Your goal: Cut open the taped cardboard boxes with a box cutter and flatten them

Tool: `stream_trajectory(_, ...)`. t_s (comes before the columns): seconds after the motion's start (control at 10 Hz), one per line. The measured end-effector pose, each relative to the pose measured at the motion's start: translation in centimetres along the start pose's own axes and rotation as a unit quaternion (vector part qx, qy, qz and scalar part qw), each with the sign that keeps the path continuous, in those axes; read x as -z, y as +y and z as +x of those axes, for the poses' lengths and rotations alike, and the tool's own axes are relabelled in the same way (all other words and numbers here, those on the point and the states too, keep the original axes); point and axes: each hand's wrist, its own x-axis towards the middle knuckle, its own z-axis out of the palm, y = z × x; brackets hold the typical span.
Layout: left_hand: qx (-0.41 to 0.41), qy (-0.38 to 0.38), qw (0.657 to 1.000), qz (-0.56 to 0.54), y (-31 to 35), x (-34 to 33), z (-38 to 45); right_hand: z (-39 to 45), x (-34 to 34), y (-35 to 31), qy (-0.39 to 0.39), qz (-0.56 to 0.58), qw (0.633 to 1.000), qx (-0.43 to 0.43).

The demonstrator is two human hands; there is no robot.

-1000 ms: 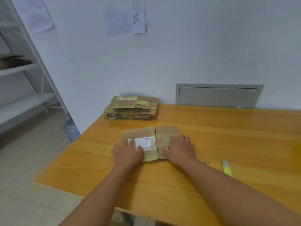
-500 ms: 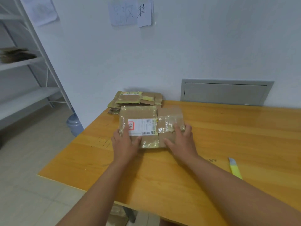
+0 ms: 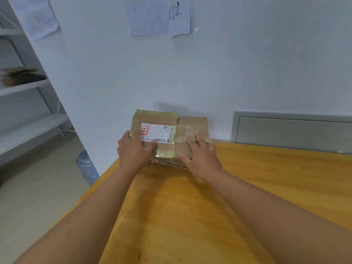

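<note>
Both grips, left hand (image 3: 134,150) and right hand (image 3: 200,156), press flat-fingered on flattened box (image 3: 167,130) near table (image 3: 266,187) corner.

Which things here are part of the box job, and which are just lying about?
Job: flattened box with shipping label, left hand, right hand, stack edge beneath, table.
Lying about: wall papers, water bottle, shelf rack, grey wall panel.
</note>
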Motion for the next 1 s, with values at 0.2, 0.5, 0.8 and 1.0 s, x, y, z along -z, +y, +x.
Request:
stream_trajectory(0.2,0.020,-0.071,0.994,0.076,-2.1,-4.9,4.0,4.3,-2.9,0.6,-0.079,-0.046,0.996,-0.012)
stream_trajectory(0.5,-0.086,-0.055,0.992,0.075,-1.9,-9.0,3.0,4.5,-5.8,1.6,-0.061,-0.103,0.993,0.013)
stream_trajectory(0.8,-0.085,-0.054,0.987,0.126,-0.4,-8.2,1.8,4.9,-3.3,1.2,-0.082,-0.056,0.995,0.000)
stream_trajectory(1.0,-0.046,-0.139,0.976,0.162,2.8,-5.9,1.2,1.7,2.0,2.5,-0.112,0.023,0.993,0.012)
